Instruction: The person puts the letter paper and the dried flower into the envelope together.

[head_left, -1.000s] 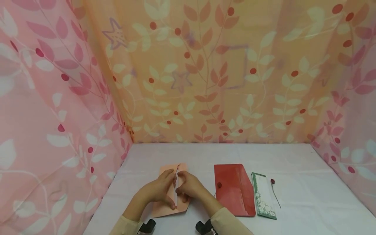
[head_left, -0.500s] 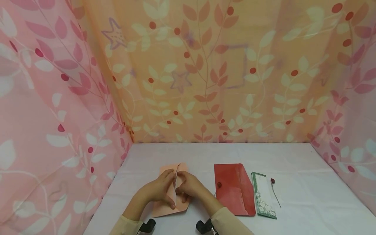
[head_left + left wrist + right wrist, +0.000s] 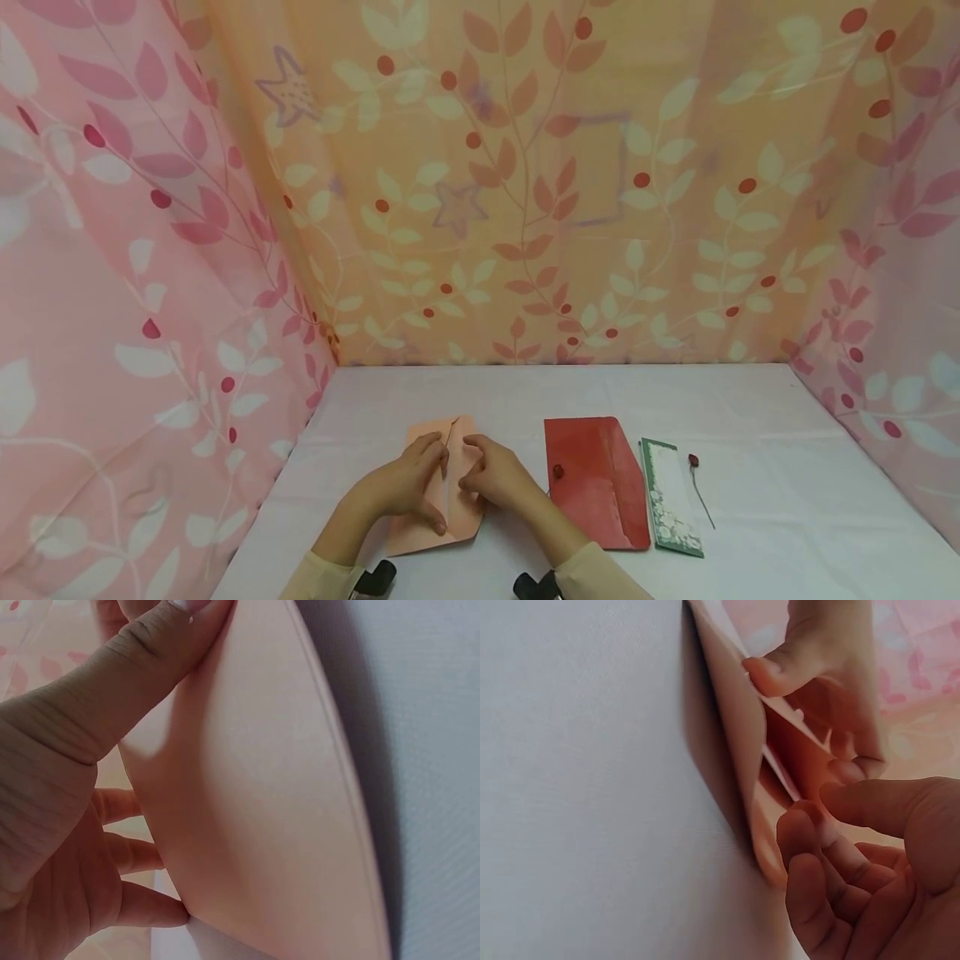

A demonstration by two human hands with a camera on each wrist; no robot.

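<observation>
Up close on my monitor, both hands work a peach envelope (image 3: 438, 500) lying on the white tablecloth (image 3: 787, 500) near the front left of the table. My left hand (image 3: 401, 483) holds the envelope's left side, thumb curled over its face and fingers tucked beneath, as the left wrist view shows plainly. My right hand (image 3: 498, 479) sits at the envelope's right side with fingers curled at the open flap, touching the paper; the right wrist view shows the fingertips (image 3: 799, 832) pressed against the envelope's edge, though I cannot tell whether they truly pinch it. Just right of the hands lies a red envelope (image 3: 596, 483), flat, with a small button on its left edge. Beside it rests a green-bordered card (image 3: 670, 498), and next to that a thin-stemmed red flower (image 3: 699, 487). Leaf-patterned pink and orange fabric (image 3: 525, 183) walls the table on three sides.
</observation>
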